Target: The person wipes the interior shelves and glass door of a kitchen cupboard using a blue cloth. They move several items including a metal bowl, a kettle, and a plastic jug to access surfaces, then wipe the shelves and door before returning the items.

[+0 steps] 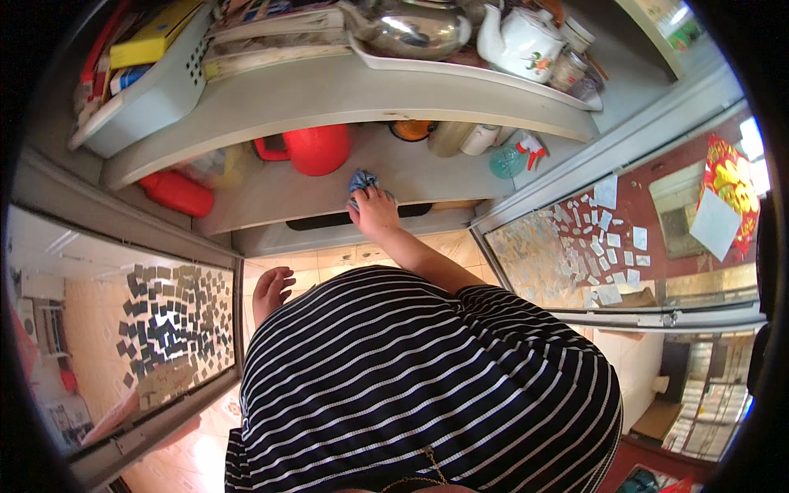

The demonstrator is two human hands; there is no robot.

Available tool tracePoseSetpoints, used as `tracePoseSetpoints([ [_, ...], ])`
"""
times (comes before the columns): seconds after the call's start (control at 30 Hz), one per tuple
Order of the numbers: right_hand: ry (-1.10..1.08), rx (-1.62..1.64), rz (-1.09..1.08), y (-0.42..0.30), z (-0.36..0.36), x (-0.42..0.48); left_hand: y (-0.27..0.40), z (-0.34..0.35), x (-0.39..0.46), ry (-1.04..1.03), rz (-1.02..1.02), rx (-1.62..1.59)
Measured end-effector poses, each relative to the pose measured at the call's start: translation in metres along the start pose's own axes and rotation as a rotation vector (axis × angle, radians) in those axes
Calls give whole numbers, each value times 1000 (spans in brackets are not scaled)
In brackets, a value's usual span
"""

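Observation:
My right hand [375, 214] presses a crumpled blue cloth [363, 179] onto the lower cabinet shelf [296, 196], close to its front edge. Part of the cloth is hidden under the fingers. Just behind it stands a red plastic jug or kettle [319, 150] with a handle on its left. My left hand [272, 291] hangs beside my body over the tiled floor, its fingers loosely curled and apart, holding nothing.
On this shelf are a red bottle [177, 193] lying left and a teal spray bottle [509, 161] at right. Above, a white tray [431, 66] carries a metal teapot [416, 31] and a white teapot [524, 46], beside a plastic basket [148, 101]. Glass doors [179, 320] flank me.

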State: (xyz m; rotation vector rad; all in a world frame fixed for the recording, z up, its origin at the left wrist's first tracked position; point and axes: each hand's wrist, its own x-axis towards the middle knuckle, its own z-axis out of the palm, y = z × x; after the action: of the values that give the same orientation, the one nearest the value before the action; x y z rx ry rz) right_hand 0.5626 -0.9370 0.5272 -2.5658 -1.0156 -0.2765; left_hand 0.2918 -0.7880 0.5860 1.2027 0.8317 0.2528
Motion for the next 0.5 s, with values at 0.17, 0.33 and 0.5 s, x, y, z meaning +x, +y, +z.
tracePoseSetpoints([
  [0.17,-24,-149,409,118,-34,-10,-10,-5,1,-34,2,-6],
  [0.33,-54,-140,848,241,-71,-20,-17,-16,-2,18,-35,-66],
  [0.5,-175,-81,751,115,-51,7,-25,-23,-10,98,-60,-16],
])
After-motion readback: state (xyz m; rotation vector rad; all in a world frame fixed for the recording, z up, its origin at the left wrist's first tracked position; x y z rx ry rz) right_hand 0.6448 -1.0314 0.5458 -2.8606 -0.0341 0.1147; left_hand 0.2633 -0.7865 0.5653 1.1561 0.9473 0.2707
